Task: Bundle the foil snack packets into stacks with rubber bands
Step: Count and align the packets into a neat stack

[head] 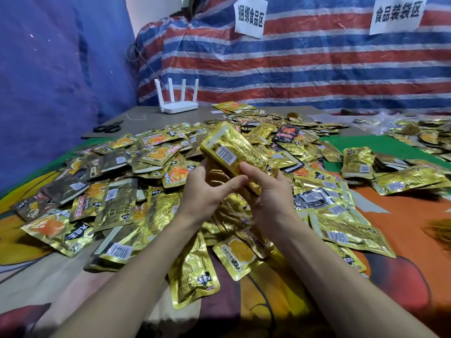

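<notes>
1. Stack of gold foil packets (238, 153), centre of the frame, is held tilted above the heap, its barcode face up and its top end pointing to the upper left.
2. Left hand (205, 191) grips the stack from below, its fingers curled under the near edge and its thumb reaching across to the lower end.
3. Right hand (266, 191) closes on the lower end, thumb on the top face and fingers wrapped beneath.
4. Loose packets (117, 191), crinkled and shiny, lie overlapping across the whole middle of the frame. Most are flat gold rectangles, and a few are black.
5. A second stack (357, 162) rests at centre right.
6. Under them lies a printed cloth (402, 215) in orange and green.
7. Farther back, a grey board (146, 115) carries scissors (108, 128) and a white router (179, 107).
8. A striped tarp (292, 69) with two paper signs (250, 17) fills the upper right, and a blue sheet (48, 69) fills the left.
</notes>
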### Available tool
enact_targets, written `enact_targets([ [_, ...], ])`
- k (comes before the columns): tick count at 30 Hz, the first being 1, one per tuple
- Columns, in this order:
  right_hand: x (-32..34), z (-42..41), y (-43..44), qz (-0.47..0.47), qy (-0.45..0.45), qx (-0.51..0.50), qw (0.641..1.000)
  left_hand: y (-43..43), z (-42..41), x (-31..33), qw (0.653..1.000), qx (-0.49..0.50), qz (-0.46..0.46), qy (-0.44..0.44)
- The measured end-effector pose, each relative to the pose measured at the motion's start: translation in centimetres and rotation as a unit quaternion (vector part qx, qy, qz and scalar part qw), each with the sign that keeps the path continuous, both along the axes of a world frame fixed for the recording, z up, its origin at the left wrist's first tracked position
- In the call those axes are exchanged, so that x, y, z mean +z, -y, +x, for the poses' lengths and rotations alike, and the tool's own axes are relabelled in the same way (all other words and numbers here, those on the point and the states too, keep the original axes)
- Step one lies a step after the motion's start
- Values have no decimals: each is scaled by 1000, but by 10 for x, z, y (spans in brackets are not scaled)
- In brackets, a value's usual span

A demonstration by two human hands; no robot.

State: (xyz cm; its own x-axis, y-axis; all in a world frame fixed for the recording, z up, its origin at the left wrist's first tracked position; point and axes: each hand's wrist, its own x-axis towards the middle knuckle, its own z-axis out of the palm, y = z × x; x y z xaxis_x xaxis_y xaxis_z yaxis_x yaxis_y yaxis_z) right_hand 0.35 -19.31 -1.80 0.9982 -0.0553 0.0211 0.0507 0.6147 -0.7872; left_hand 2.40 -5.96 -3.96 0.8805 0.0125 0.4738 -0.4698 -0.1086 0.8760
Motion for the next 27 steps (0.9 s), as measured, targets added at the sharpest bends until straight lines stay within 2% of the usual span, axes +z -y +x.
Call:
enact_targets([
  [3, 0, 0, 4, 19, -16, -4, 1000, -2, 1, -2, 1000, -22, 18, -1],
  [6, 1, -1, 4, -1, -24, -10, 1000, -2, 1, -2, 999, -15, 29, -4],
  [10, 2, -2, 6, -2, -33, -7, 999, -8, 3, 3, 999, -4, 36, 34],
  [19, 6, 0, 18, -37, -61, 83, 994, -13, 8, 0, 995, 7, 36, 88],
  [22, 8, -1, 20, -28, -78, 74, 994, -6, 8, 2, 997, -12, -80, -1],
  [24, 8, -2, 20, -31, -81, 68, 994, -2, 6, 6, 981, -66, -169, -73],
  [27, 7, -4, 20, -53, -74, 65, 994, -3, 6, 9, 959, -131, -213, -135],
])
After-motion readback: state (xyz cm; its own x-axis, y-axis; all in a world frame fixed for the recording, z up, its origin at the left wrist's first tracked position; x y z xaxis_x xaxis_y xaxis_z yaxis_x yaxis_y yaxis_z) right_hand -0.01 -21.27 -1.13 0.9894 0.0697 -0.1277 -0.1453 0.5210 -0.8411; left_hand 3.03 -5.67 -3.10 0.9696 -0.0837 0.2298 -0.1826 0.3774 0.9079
